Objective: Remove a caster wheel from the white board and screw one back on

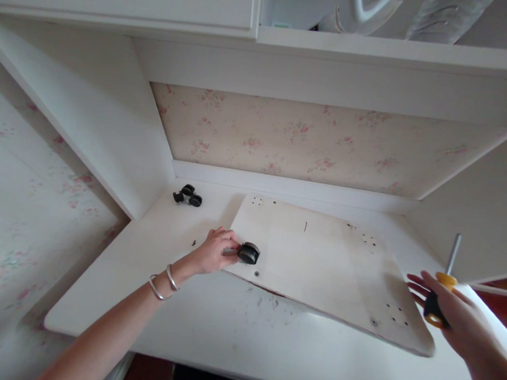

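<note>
A pale wooden board [322, 261] with small screw holes lies flat on the white desk [206, 322]. My left hand [212, 250] is closed on the metal plate of a black caster wheel [248, 252] and holds it against the board's left corner. Two silver bangles sit on that wrist. My right hand [451, 314] hovers at the board's right edge, gripping a screwdriver [442, 286] with a yellow and black handle, its metal shaft pointing up.
Two more black caster wheels [188, 196] lie at the desk's back left corner. A small dark screw [194, 243] lies near my left hand. White side panels, a floral back wall and an overhead shelf [381, 47] enclose the desk.
</note>
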`<state>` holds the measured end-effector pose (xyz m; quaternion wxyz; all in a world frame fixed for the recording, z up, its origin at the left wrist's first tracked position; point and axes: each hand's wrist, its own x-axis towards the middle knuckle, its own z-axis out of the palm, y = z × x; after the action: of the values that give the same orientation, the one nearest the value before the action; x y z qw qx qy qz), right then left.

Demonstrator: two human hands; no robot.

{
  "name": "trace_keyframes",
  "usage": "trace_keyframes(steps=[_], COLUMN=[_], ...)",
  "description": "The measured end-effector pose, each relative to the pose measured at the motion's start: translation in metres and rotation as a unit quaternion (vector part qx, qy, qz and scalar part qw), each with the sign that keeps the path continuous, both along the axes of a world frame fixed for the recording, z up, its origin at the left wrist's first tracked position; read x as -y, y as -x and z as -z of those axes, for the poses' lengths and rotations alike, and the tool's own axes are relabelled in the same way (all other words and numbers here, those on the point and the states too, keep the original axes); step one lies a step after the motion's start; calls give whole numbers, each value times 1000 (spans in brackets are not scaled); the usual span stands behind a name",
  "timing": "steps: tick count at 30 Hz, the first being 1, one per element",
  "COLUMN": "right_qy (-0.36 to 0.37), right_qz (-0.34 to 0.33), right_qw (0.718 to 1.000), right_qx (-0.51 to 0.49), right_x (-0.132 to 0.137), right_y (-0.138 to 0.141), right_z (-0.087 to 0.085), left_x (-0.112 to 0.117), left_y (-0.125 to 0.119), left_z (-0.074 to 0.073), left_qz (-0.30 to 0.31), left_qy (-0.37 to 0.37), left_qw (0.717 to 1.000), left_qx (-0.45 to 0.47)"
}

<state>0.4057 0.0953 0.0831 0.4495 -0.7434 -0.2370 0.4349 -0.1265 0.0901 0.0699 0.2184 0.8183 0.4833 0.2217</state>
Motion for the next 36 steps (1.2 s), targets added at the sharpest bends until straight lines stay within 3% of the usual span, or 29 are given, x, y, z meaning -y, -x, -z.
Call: trace_keyframes(steps=[6, 13, 19, 21, 23, 27, 31, 36], right_qy=[1, -5, -21, 15, 49, -12, -29, -27], right_qz=[-3, -13, -40, -99, -221, -412, -503, -576], right_qw=[1000, 1000, 990, 970, 934, 855, 800, 739], right_qx=[10, 12, 135, 223, 277, 316, 326, 348], right_x=[4, 8, 17, 26, 38, 62, 75, 76], right_y=[6, 14, 27, 43, 65, 116, 158, 185], right_z=[-11, -18, -31, -40, -49, -63, -78, -91], left_x=[-2, -3, -2, -2, -2, -1, 4, 16], left_y=[0, 2, 2, 2, 3, 4, 5, 11], left_z=[-8, -6, -5, -5, -5, -3, -3, -5], left_qz=[16, 22, 10, 11, 15, 8, -13, -37], left_qy=[10, 11, 20, 17, 12, 6, 14, -4], left_qw=[1000, 1000, 1000, 1000, 1000, 1000, 1000, 999], left_qx=[-4, -13, -10, -5, -1, 7, 13, 11])
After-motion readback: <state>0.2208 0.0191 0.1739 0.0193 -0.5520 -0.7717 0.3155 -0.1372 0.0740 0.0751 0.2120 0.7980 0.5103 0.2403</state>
